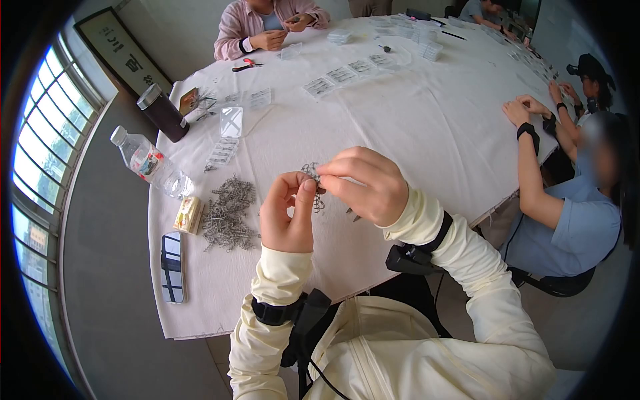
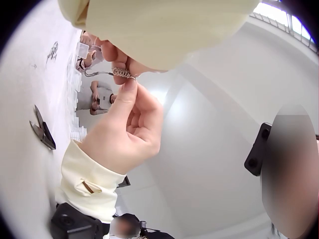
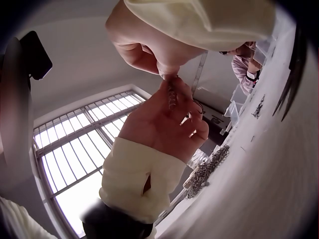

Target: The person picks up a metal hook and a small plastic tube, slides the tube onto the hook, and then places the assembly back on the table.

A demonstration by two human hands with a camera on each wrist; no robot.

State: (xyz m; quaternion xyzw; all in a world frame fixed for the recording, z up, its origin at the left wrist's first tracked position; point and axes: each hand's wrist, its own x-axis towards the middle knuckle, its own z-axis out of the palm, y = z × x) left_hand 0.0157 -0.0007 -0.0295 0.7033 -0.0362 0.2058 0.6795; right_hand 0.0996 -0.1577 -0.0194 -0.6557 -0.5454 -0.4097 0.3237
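My left hand (image 1: 290,213) and right hand (image 1: 367,183) meet fingertip to fingertip above the table. Between them is a small metal coil spring (image 2: 121,73) with a long hooked wire at one end. Left fingers wrap its coils, seen from the palm side in the right wrist view. At the coil's other end, the right thumb and forefinger pinch, and the other right fingers curl in. Several loose springs (image 1: 319,202) lie on the cloth behind the hands. A dark tool with two pointed blades (image 2: 44,132) lies near the right hand, mostly hidden in the head view.
Left of my hands is a tangled pile of springs (image 1: 230,213), beside a tissue pack (image 1: 189,215), a phone (image 1: 173,267), a water bottle (image 1: 152,163) and a dark thermos (image 1: 163,112). Clear plastic cases (image 1: 340,75) lie farther back. Other people sit around the table.
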